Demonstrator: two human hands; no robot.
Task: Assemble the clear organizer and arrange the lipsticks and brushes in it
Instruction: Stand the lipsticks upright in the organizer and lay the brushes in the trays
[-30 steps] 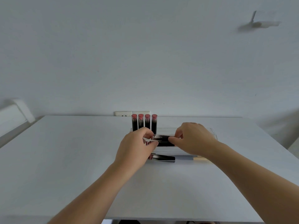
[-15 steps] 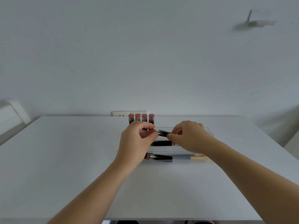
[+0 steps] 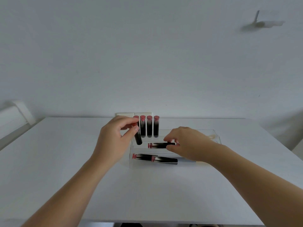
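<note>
I see my left hand (image 3: 114, 141) raised over the white tabletop (image 3: 65, 161), thumb and fingers curled round the pink-capped end of a black lipstick (image 3: 138, 136); that tube hangs tilted, its lower end just above the left edge of the clear organizer (image 3: 213, 136); my right hand (image 3: 188, 145) reaches into the organizer with fingers bent, its fingertips (image 3: 168, 145) pinching the dark end of a second lipstick (image 3: 158, 145), which lies flat with its pink end pointing left; the palm stays open enough that I can see the thumb under the tube. Behind the held tube stand four upright lipsticks (image 3: 149, 127) in a row at the back of the organizer (the leftmost is partly hidden by my fingers, so I count it by its cap alone); at the near side two more lipsticks (image 3: 155, 158) lie flat, overlapping end to end, pink ends leftward; whether they rest inside the organizer or just in front of it I cannot tell through the clear wall; a pale brush (image 3: 212, 136) shows faintly at the organizer's far right corner.
</note>
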